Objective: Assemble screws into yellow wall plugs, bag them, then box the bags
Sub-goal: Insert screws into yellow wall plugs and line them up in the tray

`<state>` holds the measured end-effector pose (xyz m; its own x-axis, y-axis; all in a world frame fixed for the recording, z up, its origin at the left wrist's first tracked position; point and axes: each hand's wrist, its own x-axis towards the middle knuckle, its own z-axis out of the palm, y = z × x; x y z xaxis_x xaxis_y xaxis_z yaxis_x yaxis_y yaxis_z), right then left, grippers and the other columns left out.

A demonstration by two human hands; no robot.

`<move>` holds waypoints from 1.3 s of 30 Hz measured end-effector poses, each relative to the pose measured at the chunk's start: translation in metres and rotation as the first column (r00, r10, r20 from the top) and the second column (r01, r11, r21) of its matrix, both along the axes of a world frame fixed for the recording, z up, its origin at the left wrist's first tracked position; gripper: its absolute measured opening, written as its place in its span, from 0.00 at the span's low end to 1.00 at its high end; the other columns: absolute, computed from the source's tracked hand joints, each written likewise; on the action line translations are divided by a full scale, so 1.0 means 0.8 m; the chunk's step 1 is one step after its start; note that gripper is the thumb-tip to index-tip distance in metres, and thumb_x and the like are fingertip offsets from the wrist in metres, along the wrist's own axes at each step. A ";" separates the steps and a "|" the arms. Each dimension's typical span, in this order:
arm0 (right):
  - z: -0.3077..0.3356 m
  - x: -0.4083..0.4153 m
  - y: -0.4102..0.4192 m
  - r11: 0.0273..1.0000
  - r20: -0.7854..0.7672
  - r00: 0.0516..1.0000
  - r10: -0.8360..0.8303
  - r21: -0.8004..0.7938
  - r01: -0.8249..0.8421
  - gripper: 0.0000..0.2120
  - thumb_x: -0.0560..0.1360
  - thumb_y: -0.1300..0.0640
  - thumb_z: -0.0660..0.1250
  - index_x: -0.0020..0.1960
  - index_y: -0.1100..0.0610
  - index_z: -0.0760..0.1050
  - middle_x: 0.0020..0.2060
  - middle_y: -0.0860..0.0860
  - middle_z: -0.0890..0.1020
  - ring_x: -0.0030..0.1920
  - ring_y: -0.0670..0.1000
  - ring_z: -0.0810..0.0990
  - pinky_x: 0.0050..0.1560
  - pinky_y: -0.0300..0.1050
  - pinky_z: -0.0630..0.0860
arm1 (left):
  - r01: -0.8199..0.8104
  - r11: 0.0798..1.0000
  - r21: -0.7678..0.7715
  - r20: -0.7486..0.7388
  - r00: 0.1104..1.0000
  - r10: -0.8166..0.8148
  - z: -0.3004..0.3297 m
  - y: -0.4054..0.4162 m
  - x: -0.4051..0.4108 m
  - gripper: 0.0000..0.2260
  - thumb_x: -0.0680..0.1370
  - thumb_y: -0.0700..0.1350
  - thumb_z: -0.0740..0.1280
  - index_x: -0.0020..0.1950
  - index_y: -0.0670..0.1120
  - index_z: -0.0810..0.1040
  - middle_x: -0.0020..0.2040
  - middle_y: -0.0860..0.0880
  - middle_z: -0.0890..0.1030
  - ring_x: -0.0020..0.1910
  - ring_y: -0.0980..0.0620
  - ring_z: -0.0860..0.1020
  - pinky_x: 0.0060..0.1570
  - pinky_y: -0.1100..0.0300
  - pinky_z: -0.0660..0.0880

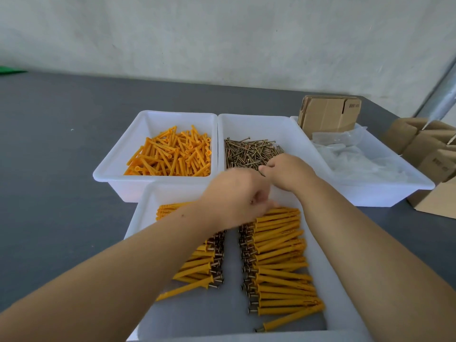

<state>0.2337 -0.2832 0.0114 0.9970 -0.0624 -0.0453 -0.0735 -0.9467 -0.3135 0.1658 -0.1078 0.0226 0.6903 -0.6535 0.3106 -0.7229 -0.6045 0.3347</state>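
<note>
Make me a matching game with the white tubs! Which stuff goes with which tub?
Things:
1. loose yellow plugs
2. loose screws
3. clear bags
4. plugs with screws in

Tubs:
A. nearest tub
B. far right tub
C. far left tub
D. far middle tub

Pairs: 1-C, 2-D, 3-B, 4-A

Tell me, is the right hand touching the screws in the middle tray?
Touching. The head view shows the right hand reaching into the tray, its fingertips resting on the near edge of the screw pile and curled around a screw.
</note>
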 end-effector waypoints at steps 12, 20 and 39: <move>0.010 0.018 0.004 0.991 -0.365 0.924 0.116 -0.025 -0.134 0.24 0.84 0.44 0.51 0.71 0.55 0.73 0.73 0.56 0.70 0.70 0.57 0.69 0.68 0.52 0.65 | -0.614 0.668 0.420 -0.190 0.661 0.726 -0.007 0.067 0.079 0.20 0.83 0.56 0.50 0.52 0.45 0.76 0.53 0.45 0.79 0.52 0.43 0.77 0.58 0.44 0.75; 0.006 0.008 -0.005 0.979 -0.193 0.963 0.190 0.108 -0.172 0.19 0.82 0.45 0.58 0.57 0.55 0.82 0.57 0.49 0.81 0.56 0.51 0.77 0.56 0.48 0.71 | -0.592 0.676 0.440 -0.223 0.657 0.720 -0.005 0.067 0.079 0.20 0.83 0.55 0.51 0.53 0.43 0.77 0.58 0.41 0.80 0.58 0.39 0.77 0.64 0.42 0.72; 0.010 -0.020 0.005 0.863 0.226 0.942 0.247 0.390 -0.320 0.07 0.76 0.55 0.74 0.40 0.45 0.82 0.38 0.43 0.84 0.41 0.42 0.80 0.45 0.40 0.73 | -0.553 0.685 -0.474 -0.175 0.822 0.542 -0.011 0.067 0.079 0.26 0.76 0.39 0.71 0.71 0.52 0.68 0.41 0.57 0.76 0.37 0.60 0.80 0.35 0.63 0.77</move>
